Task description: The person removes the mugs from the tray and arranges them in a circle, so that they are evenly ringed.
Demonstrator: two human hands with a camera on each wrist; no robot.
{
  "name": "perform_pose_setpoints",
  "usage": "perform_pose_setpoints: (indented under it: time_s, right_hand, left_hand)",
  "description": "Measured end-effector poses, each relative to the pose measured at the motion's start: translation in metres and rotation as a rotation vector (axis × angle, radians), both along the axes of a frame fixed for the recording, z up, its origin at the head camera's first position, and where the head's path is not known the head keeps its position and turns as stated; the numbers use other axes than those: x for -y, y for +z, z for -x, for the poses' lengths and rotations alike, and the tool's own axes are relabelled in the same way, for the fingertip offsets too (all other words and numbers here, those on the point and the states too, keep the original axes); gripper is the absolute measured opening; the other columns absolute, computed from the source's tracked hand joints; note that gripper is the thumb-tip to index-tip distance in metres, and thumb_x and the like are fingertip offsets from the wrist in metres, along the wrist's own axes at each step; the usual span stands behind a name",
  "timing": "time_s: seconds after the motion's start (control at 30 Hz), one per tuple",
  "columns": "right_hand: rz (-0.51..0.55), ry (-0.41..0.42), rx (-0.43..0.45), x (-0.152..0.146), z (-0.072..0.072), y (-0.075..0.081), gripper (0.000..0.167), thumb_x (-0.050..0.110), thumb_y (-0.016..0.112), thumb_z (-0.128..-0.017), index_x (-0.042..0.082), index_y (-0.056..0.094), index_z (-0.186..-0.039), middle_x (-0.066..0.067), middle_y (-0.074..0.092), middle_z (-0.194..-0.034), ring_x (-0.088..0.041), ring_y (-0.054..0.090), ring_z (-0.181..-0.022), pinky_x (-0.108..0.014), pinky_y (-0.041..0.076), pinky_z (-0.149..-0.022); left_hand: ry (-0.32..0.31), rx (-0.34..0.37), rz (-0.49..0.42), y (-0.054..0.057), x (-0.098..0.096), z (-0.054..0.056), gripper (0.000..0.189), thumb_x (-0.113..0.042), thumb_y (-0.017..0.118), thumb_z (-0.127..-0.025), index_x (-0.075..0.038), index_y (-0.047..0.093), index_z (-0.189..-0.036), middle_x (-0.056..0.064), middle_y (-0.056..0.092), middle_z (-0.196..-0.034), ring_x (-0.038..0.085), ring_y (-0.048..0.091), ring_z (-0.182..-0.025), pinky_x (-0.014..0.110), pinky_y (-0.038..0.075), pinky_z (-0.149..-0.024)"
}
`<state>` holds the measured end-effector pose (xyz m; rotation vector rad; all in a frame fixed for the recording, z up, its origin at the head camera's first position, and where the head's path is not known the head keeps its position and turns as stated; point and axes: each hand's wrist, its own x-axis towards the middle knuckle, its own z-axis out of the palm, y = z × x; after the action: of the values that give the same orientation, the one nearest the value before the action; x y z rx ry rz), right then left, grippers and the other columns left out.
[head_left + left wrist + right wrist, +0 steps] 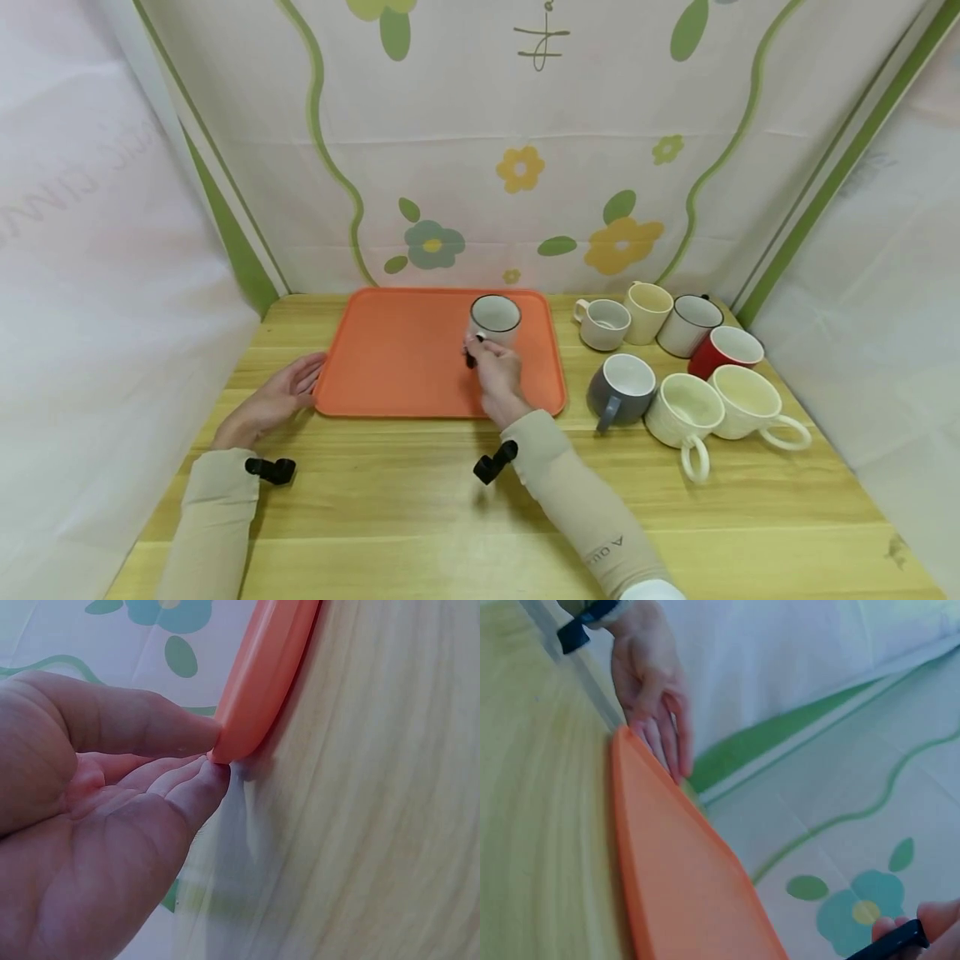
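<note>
An orange tray (401, 354) lies on the wooden table. My left hand (276, 400) is at its left side; in the left wrist view the thumb and fingertips pinch the tray's corner edge. Over the right part of the tray, my right hand (498, 375) grips the black handle of a white mug (504, 333) with a dark rim. The mug stands upright with its mouth facing up. In the right wrist view only some fingers and part of the black handle (889, 941) show at the lower right corner; the mug's body is out of that frame.
Right of the tray stand several mugs: a small white one (602, 333), a cream one (645, 325), a dark-rimmed white one (681, 333), a red one (705, 358), a grey one (611, 400) and two with big cream handles. A flowered curtain (450, 167) hangs behind the table (390, 517).
</note>
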<state>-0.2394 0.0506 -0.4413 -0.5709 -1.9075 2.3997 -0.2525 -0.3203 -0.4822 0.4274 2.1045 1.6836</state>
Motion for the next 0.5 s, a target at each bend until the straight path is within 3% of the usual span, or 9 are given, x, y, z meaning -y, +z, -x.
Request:
perform_pose_setpoints:
  time_s: [0.07, 0.2, 0.33, 0.5]
  right_hand:
    - [-0.006, -0.068, -0.022, -0.010, 0.001, 0.003, 0.026, 0.033, 0.077, -0.097, 0.011, 0.085, -0.087, -0.001, 0.080, -0.096, -0.020, 0.064, -0.112, -0.040, 0.046, -0.109]
    - [0.003, -0.203, -0.063, -0.026, 0.006, 0.002, 0.028, 0.030, 0.078, -0.097, 0.011, 0.083, -0.078, 0.002, 0.076, -0.087, -0.019, 0.062, -0.102, -0.037, 0.050, -0.098]
    - [0.023, -0.325, -0.083, -0.040, 0.010, -0.002, 0.026, 0.024, 0.078, -0.097, 0.005, 0.082, -0.080, 0.002, 0.074, -0.085, -0.017, 0.059, -0.096, -0.032, 0.047, -0.087]
    - [0.050, -0.467, -0.119, -0.052, 0.015, -0.007, 0.025, 0.017, 0.079, -0.095, -0.004, 0.080, -0.083, 0.005, 0.071, -0.075, -0.016, 0.060, -0.094, -0.027, 0.047, -0.086]
  left_hand:
    - [0.000, 0.000, 0.000, 0.000, 0.000, 0.000, 0.087, 0.017, 0.050, -0.098, 0.004, -0.001, -0.168, 0.029, -0.002, -0.175, 0.051, -0.001, -0.161, 0.006, 0.043, -0.106]
    - [0.001, -0.003, 0.001, -0.001, 0.000, 0.000, 0.087, 0.017, 0.050, -0.098, 0.004, -0.001, -0.168, 0.030, -0.001, -0.175, 0.052, -0.001, -0.160, 0.005, 0.044, -0.105]
    - [-0.005, -0.009, 0.002, -0.002, 0.000, 0.000, 0.086, 0.017, 0.049, -0.098, 0.005, -0.001, -0.168, 0.031, -0.002, -0.175, 0.053, -0.001, -0.160, 0.004, 0.044, -0.104]
    - [0.006, -0.011, 0.024, -0.002, 0.000, 0.002, 0.085, 0.017, 0.048, -0.098, 0.004, 0.001, -0.168, 0.028, -0.001, -0.176, 0.052, 0.000, -0.161, 0.004, 0.042, -0.105]
